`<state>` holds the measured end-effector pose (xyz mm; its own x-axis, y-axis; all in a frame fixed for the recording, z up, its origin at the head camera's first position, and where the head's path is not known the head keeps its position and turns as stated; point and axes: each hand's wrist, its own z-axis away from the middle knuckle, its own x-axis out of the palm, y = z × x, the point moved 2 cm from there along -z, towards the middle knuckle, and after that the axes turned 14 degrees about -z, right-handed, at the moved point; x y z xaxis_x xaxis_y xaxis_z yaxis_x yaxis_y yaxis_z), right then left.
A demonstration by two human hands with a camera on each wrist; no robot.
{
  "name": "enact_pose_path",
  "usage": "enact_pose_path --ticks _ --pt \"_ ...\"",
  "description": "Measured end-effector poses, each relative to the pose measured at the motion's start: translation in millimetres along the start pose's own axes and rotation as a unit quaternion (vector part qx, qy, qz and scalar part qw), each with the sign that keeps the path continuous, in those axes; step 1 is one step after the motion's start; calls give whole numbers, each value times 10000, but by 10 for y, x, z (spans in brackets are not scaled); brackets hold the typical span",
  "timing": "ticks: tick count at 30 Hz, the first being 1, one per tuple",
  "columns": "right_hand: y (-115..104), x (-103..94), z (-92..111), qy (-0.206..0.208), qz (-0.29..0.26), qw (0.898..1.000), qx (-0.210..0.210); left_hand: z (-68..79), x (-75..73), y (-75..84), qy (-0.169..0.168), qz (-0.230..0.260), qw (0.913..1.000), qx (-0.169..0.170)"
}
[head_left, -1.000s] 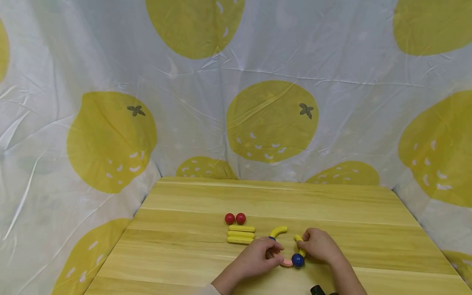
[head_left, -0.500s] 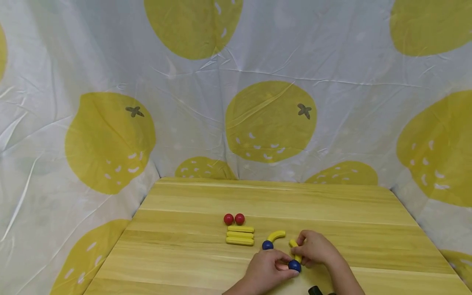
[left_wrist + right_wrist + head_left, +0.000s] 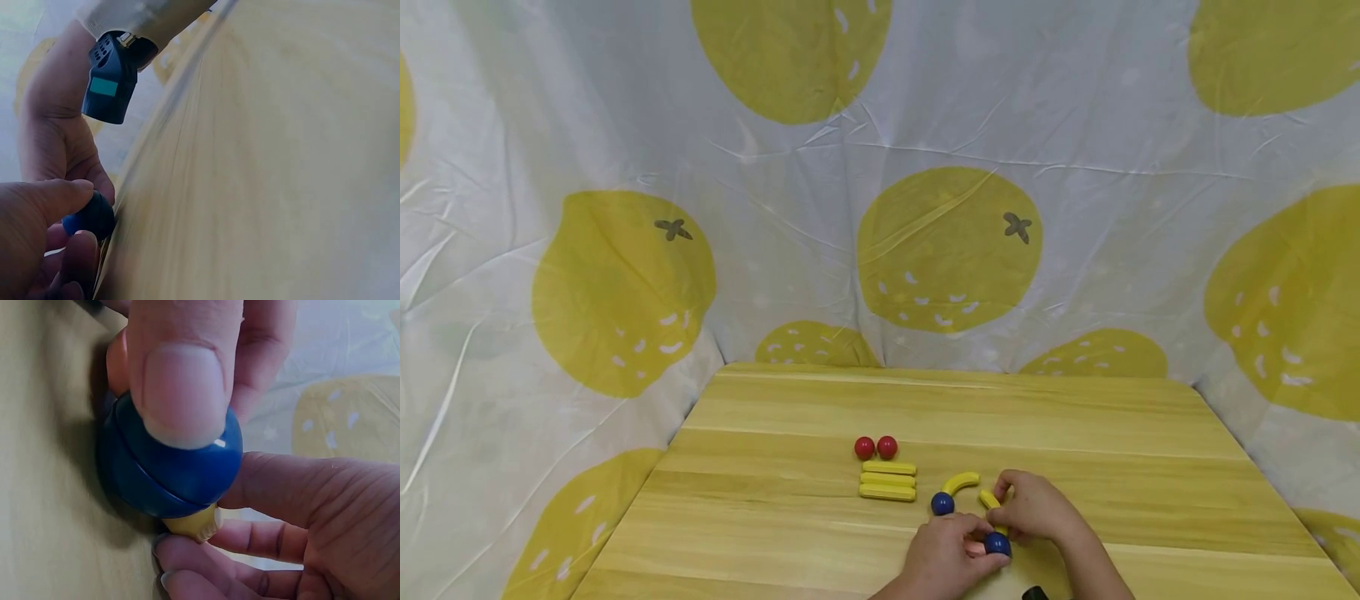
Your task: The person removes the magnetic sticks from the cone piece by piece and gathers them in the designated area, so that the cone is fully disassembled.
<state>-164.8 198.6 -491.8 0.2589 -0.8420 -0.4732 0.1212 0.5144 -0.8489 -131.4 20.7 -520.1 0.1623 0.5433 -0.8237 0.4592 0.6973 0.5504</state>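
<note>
My left hand point(image 3: 942, 557) pinches a blue ball point(image 3: 997, 544) between thumb and fingers, low on the table. In the right wrist view its thumb presses over the ball point(image 3: 181, 472). A curved yellow rod point(image 3: 990, 500) joins the ball on the far side, and my right hand point(image 3: 1033, 508) grips that rod. Between the left fingers shows a pink piece point(image 3: 974, 548), mostly hidden, meeting the ball's left side. Beyond the left hand lies a second blue ball point(image 3: 942, 503), with another curved yellow rod point(image 3: 961, 482) running from it; the two yellow rods' free ends stand a little apart.
Two red balls point(image 3: 876, 448) sit side by side on the wooden table point(image 3: 775, 417), left of the hands. In front of them lie three straight yellow rods point(image 3: 887, 482) in parallel. A black device point(image 3: 111, 81) is strapped at the right wrist. A lemon-print cloth point(image 3: 790, 233) hangs behind.
My left hand has moved right from the pink piece onto the blue ball, uncovering the second blue ball. The right hand and its yellow rod have shifted slightly left, the rod tilting further left.
</note>
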Motion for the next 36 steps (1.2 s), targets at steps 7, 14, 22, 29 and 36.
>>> enact_pose_path --ticks 7,14,22,29,36 --pt "-5 -16 -19 -135 -101 9993 -320 -18 -21 -16 -66 69 10000 21" --pt "-2 -37 -32 157 36 9989 -438 -39 -10 -31 -313 306 9990 -121" --pt "53 -166 -97 1123 559 9918 -230 -41 -2 -45 -713 488 9959 -253" --pt "172 -313 -143 1609 1398 9747 -668 -41 -17 -44 -905 542 9940 -290" --pt "285 -407 -156 1905 1425 9702 -469 -40 -35 -33 -1233 644 9895 -397"
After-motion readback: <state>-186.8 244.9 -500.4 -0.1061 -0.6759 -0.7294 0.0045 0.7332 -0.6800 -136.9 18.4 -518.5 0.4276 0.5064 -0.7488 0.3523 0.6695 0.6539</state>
